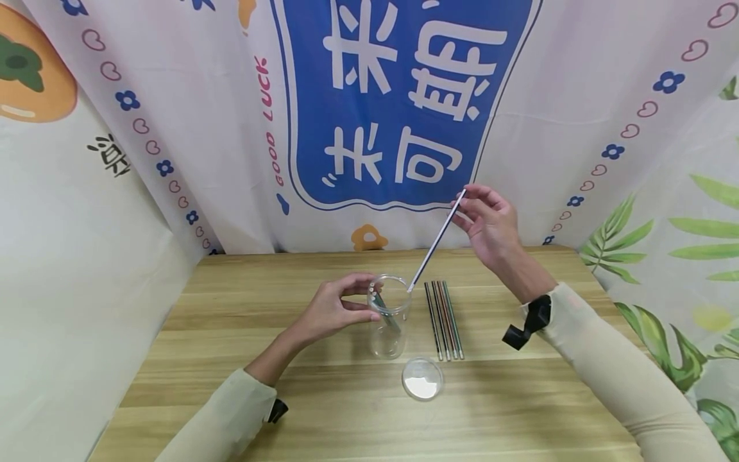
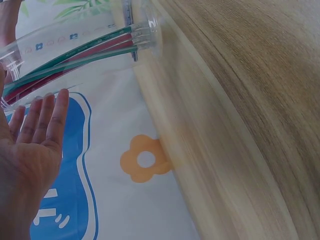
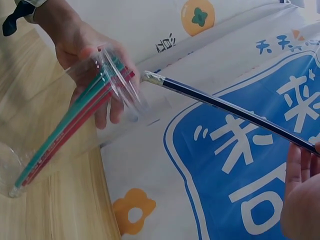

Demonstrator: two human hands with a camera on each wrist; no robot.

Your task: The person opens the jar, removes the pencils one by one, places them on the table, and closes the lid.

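While my left hand (image 1: 331, 308) grips the clear jar (image 1: 389, 337) near its rim, my right hand (image 1: 491, 224) pinches the striped pencil (image 1: 437, 240) by its upper end; its eraser end slants down to the jar's mouth, contact uncertain. Inside the jar: green and red pencils (image 3: 59, 127), leaning. Right of the jar: four pencils (image 1: 447, 321), side by side. Nearer me than the jar: a round lid (image 1: 422, 378).
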